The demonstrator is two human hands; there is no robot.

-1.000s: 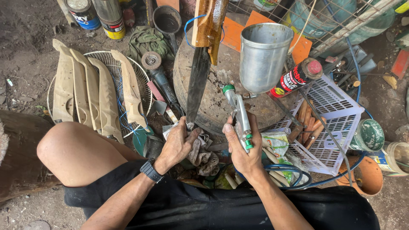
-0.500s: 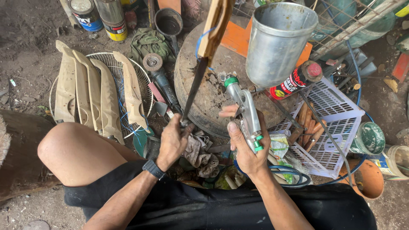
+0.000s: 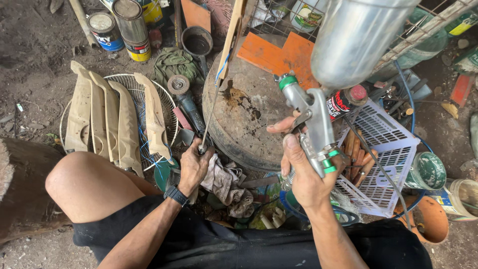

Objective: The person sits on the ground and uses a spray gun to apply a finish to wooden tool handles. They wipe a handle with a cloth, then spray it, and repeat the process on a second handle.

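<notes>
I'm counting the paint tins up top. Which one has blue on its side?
The shorter tin furthest left: its side is blue and white. The taller tin beside it is dark with a yellow band.

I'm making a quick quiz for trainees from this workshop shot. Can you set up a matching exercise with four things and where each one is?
Things:
1. spray gun
2. thin rod
3. white plastic basket
4. beige carved pieces

Places:
A. lying on a round wire grille
B. on the ground just beyond the right hand
C. gripped at its lower end by the left hand
D. held up in the right hand

Pairs: 1-D, 2-C, 3-B, 4-A
</notes>
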